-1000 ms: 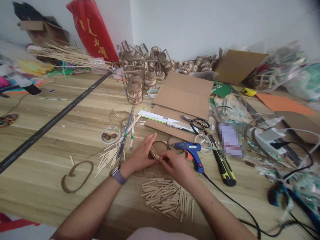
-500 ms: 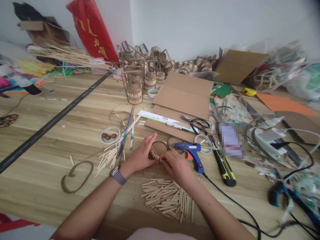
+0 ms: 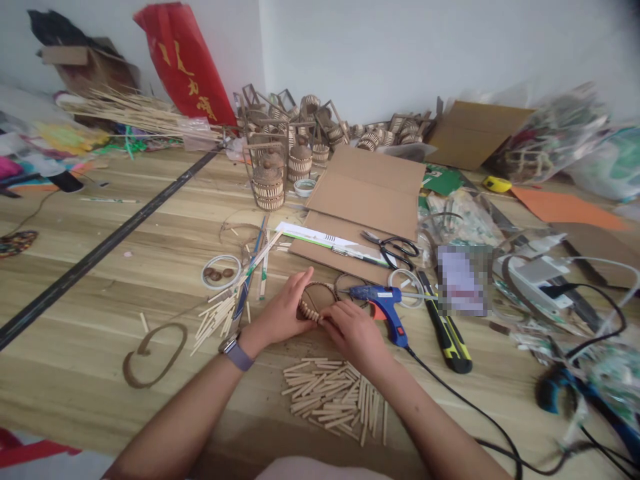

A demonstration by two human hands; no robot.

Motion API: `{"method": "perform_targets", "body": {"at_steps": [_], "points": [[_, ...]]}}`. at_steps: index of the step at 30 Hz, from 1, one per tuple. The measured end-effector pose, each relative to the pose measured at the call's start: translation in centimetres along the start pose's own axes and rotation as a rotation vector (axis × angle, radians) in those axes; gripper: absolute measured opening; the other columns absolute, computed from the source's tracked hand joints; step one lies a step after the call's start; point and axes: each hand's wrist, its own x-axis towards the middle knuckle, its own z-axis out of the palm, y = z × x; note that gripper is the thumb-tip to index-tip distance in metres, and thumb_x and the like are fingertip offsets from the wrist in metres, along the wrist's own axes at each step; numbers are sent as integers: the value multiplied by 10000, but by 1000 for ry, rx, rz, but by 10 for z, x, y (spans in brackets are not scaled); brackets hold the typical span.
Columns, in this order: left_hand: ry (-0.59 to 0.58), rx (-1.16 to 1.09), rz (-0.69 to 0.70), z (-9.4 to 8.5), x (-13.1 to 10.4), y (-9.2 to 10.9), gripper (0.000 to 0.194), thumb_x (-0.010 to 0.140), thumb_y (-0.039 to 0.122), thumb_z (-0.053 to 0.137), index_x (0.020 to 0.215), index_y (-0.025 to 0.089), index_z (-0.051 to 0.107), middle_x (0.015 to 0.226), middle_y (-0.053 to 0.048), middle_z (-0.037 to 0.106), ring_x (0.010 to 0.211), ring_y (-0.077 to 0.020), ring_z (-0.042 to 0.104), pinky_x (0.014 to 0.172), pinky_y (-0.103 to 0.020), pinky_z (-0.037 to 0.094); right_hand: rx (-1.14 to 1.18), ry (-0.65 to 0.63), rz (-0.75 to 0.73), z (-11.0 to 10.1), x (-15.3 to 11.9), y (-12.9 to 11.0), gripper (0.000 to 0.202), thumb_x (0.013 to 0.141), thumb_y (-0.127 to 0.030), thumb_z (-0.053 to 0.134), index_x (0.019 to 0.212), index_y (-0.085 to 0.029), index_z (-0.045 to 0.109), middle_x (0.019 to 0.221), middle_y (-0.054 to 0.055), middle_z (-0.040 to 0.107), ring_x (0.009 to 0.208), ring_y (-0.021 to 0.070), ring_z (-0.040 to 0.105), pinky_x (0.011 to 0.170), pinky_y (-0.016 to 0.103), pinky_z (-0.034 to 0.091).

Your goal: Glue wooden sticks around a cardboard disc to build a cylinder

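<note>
Between my hands is a small round basket piece [image 3: 311,311], a brown ring with a row of short wooden sticks along its near-left side. My left hand [image 3: 280,309] is closed around its left side, thumb beneath and fingers behind. At its near edge, the fingers of my right hand [image 3: 353,330] are pinched together against the last sticks; whether they hold a separate stick is hidden. Just right of the ring lies a blue hot glue gun [image 3: 379,294]. A pile of short wooden sticks [image 3: 335,393] spreads below my hands.
Left are longer sticks [image 3: 215,323], a white tape ring [image 3: 220,272] with brown discs, and a curled brown strip [image 3: 154,357]. Right lie a utility knife [image 3: 447,327], black scissors [image 3: 395,249] and cables. Cardboard [image 3: 367,190] and finished little baskets [image 3: 269,187] stand farther back.
Almost nothing differs. Both hands stay at the ring in the same grip, with only a tiny shift of the camera's view.
</note>
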Motion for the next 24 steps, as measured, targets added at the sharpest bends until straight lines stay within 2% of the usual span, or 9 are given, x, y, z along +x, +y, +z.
{"method": "perform_targets", "body": {"at_steps": [2, 6, 10, 14, 16, 19, 21, 24], "points": [[-7, -5, -3, -1, -1, 1, 1048, 759, 199, 756, 1530, 280, 52, 1523, -166, 303, 1371, -337, 395, 1092, -541, 390, -4, 13, 12, -4, -1, 0, 101, 930, -187, 555, 976, -190, 645, 855, 74, 691, 807, 215, 632, 717, 314, 477], [-19, 10, -1, -3, -2, 0, 1064, 745, 144, 740, 1531, 278, 37, 1552, -164, 261, 1435, -339, 290, 1146, -544, 320, 40, 104, 62, -23, -7, 4, 212, 932, -257, 546, 1120, -183, 610, 896, 82, 681, 795, 215, 642, 712, 321, 505], [-15, 12, -27, -2, -3, 1, 1210, 691, 153, 793, 1524, 304, -73, 1577, -171, 194, 1457, -352, 237, 1162, -551, 287, 62, 233, 192, -46, -23, 19, 188, 944, -324, 491, 944, -200, 631, 798, 60, 653, 713, 198, 611, 652, 300, 485], [27, 15, -43, 2, -3, 3, 1297, 665, 176, 830, 1505, 328, -146, 1579, -183, 155, 1437, -364, 287, 1131, -563, 334, -17, 341, 445, -55, -44, 42, 298, 919, -439, 473, 768, -217, 601, 721, 49, 625, 662, 203, 583, 631, 316, 454], [47, 30, -27, 3, -3, 4, 1298, 662, 163, 828, 1504, 335, -144, 1580, -177, 146, 1431, -364, 301, 1128, -554, 346, -39, 329, 573, -54, -50, 52, 342, 888, -509, 483, 783, -212, 615, 735, 59, 640, 658, 214, 590, 623, 329, 444], [60, 52, -15, 3, -2, 5, 1288, 666, 151, 817, 1503, 345, -141, 1577, -170, 150, 1421, -360, 324, 1125, -539, 361, 25, 202, 687, -50, -54, 61, 392, 851, -573, 503, 807, -209, 641, 715, 62, 666, 617, 220, 603, 593, 329, 437], [60, 63, -7, 3, -2, 5, 1269, 673, 144, 805, 1504, 351, -132, 1577, -162, 154, 1412, -354, 340, 1125, -533, 366, 66, 136, 699, -46, -53, 63, 392, 834, -584, 519, 778, -215, 638, 700, 68, 681, 621, 231, 621, 588, 327, 438], [59, 77, 10, 3, -1, 6, 1209, 691, 133, 777, 1513, 346, -82, 1575, -150, 180, 1405, -346, 354, 1125, -525, 372, 58, 140, 685, -41, -50, 61, 370, 791, -576, 550, 761, -214, 620, 734, 93, 694, 661, 255, 634, 601, 335, 434]]}}
